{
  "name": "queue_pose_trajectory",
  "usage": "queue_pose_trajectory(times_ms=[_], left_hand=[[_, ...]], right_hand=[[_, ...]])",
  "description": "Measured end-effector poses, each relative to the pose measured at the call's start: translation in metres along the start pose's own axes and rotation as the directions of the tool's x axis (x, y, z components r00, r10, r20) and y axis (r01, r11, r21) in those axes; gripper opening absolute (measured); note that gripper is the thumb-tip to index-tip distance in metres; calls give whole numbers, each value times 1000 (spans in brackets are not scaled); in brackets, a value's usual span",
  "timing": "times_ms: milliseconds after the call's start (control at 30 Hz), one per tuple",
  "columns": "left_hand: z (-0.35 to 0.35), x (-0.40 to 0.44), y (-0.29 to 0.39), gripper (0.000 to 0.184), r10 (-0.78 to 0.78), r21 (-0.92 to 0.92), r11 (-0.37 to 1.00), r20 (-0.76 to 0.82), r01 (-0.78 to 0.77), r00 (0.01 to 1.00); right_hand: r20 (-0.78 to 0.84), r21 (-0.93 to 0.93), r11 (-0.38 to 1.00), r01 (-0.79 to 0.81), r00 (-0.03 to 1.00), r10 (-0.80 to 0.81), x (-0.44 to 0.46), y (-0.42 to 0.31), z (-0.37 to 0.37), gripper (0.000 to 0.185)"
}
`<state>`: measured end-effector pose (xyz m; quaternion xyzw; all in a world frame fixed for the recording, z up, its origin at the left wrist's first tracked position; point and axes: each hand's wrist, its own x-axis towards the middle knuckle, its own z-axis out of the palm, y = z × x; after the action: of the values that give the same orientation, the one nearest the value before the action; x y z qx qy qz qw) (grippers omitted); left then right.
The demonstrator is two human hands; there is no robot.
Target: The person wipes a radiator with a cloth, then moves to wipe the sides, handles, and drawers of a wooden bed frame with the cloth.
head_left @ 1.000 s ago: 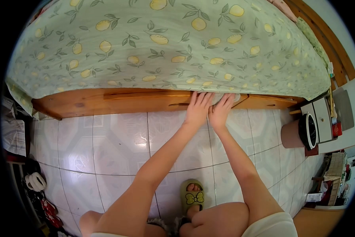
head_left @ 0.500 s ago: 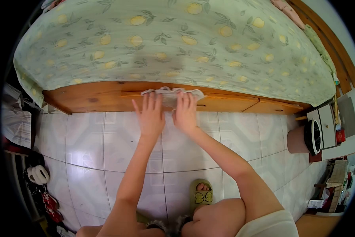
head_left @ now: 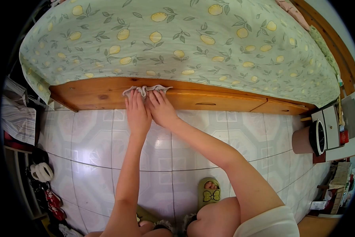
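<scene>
A pale, ruffled cloth [head_left: 143,91] is bunched along the top edge of the wooden drawer front [head_left: 213,102] at the bed's base. My left hand [head_left: 138,116] holds the cloth's left part against the wood. Close beside it, my right hand [head_left: 162,111] grips the right part, its fingers bent over the edge. The two hands nearly touch. The cloth's lower part is hidden under my fingers. Right of the hands, a dark recessed handle [head_left: 205,104] shows on the drawer front.
A lemon-print bedsheet [head_left: 177,43] hangs over the bed above the drawers. Pale tiles [head_left: 142,158] cover the floor. A bin [head_left: 304,140] stands at the right by a small cabinet [head_left: 332,125]. Shoes [head_left: 54,203] and a striped bag [head_left: 21,114] are at the left.
Both hands have slid left along the drawer edge with the cloth. They are closer together, and the cloth is more bunched. The view has shifted slightly.
</scene>
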<state>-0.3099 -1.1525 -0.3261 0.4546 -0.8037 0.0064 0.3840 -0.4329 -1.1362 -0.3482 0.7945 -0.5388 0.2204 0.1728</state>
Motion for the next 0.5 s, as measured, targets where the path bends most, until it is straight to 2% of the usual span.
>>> queue_pose_trajectory(times_ms=[67,267,500], left_hand=[[8,2,6,42,22,-48,999,-14,-23,1000],[18,13,43,35,97,-110,989,-29,-99,995],[49,15,105,41,183,-204,963,23,-174,983]], right_hand=[[41,-17,1000,11,999,-11,-7,10,-11,45],[22,-87,996,-27,999,29,-36,39,-33,49],[-30,-117,984,-136,991,133,-92,91,-59,50]])
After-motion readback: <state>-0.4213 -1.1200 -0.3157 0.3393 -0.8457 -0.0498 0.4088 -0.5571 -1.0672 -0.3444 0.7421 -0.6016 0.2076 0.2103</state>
